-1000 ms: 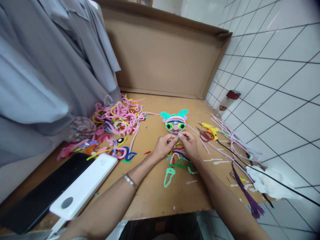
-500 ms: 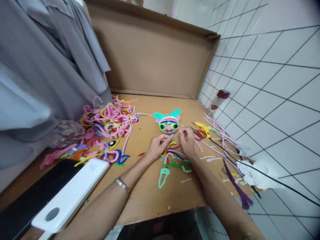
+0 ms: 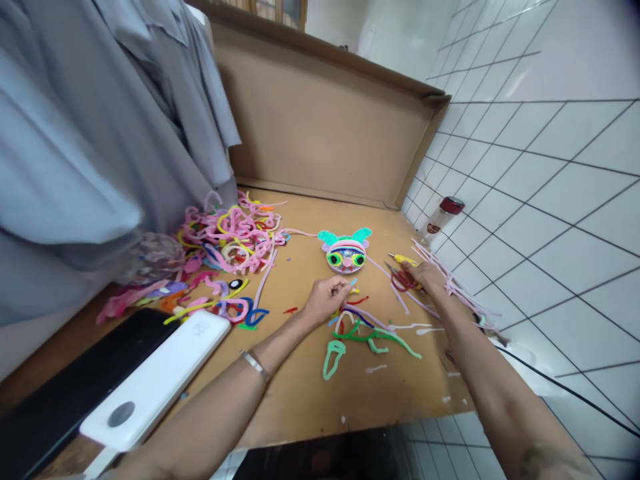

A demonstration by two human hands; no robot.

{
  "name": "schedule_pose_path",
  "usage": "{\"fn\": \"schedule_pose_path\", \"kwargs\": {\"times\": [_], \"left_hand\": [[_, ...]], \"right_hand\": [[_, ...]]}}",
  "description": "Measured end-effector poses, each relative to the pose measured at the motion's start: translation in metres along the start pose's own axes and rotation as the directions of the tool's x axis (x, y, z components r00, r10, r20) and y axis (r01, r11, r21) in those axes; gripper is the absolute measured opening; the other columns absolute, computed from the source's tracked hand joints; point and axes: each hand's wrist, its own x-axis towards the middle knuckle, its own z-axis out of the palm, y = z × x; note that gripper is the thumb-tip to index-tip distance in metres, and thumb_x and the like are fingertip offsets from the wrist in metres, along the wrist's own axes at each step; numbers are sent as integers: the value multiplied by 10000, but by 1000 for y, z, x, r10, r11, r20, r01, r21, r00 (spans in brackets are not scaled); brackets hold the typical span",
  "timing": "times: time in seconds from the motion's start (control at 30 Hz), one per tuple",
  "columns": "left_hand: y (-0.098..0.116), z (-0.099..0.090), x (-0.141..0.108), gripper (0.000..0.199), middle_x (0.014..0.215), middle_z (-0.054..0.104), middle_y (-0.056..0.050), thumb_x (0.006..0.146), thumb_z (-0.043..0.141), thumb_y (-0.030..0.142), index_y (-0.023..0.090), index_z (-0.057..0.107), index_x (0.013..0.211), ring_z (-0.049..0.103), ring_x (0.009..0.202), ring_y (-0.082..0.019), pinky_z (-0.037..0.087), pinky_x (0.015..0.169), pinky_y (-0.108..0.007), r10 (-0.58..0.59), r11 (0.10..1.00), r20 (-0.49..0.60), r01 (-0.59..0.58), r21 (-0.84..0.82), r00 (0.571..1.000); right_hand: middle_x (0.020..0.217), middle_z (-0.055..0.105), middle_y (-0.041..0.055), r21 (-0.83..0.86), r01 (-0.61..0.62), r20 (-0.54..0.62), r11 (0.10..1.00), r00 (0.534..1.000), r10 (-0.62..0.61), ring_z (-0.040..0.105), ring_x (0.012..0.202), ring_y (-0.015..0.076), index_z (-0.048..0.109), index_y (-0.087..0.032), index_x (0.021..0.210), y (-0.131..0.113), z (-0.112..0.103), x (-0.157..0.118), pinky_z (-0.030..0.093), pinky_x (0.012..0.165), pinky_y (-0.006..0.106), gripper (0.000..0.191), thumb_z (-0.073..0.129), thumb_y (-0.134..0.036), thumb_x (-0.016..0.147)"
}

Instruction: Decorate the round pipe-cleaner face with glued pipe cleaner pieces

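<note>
Between the fingertips of my left hand (image 3: 327,298) is a small light-blue piece (image 3: 353,283), just below a round animal face (image 3: 346,257) with green ears and yellow-green eyes. My right hand (image 3: 426,275) is closed around the yellow glue gun (image 3: 404,259), beside red-handled scissors (image 3: 403,281). Part of the gun is hidden by the fingers. Below my left hand lie loose coloured strips, among them a green one (image 3: 405,343) and a mint-green loop (image 3: 333,360).
A pile of mostly pink fuzzy stems (image 3: 235,233) lies at the left, behind a white power bank (image 3: 160,377) and a black device (image 3: 70,380). A red-capped jar (image 3: 443,217) stands by the tiled wall. A cardboard panel (image 3: 325,120) rises at the back.
My right hand has moved right, from beside my left hand to the yellow glue gun, and closed on it. My left hand still pinches the light-blue piece. The view has shifted slightly.
</note>
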Motion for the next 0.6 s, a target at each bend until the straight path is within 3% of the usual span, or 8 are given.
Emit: {"fn": "schedule_pose_path", "kwargs": {"times": [0.23,0.33,0.43,0.53,0.6], "left_hand": [[1,0,0,301,521,575,16,824,573,424,141,646,751,461,481,-89,339,490,-199,-7,1000,0,7,6,1000],[0,0,0,285,528,575,12,823,573,399,143,643,721,456,486,-90,336,490,-200,1,1000,-15,-1,-6,1000],[-2,0,2,270,548,590,7,821,573,378,139,662,732,456,495,-92,340,498,-203,9,1000,-30,-9,-13,1000],[-4,-1,2,280,597,622,-3,819,582,387,131,691,784,489,535,-101,370,532,-209,31,999,-45,-32,-32,999],[-3,-2,3,295,634,638,-11,821,589,396,125,705,806,508,571,-108,388,556,-213,44,998,-54,-47,-45,998]], "right_hand": [[944,720,193,54,-68,-29,996,997,70,694,935,325,710,-113,950,-6,7,9,521,715,356,362,641,-399,739],[934,716,233,180,-118,-118,977,983,141,686,909,356,715,-83,943,0,5,15,512,675,374,455,675,-463,695],[949,703,277,348,-136,-256,927,938,234,678,894,372,710,-53,973,6,-1,19,498,641,380,550,662,-527,698],[885,712,233,523,-80,-359,849,883,304,676,823,319,689,-61,1006,4,-6,17,481,604,345,536,570,-527,770],[822,708,187,585,48,-415,810,875,248,660,759,272,664,-67,1024,-3,-5,9,467,580,317,522,475,-513,829]]}}
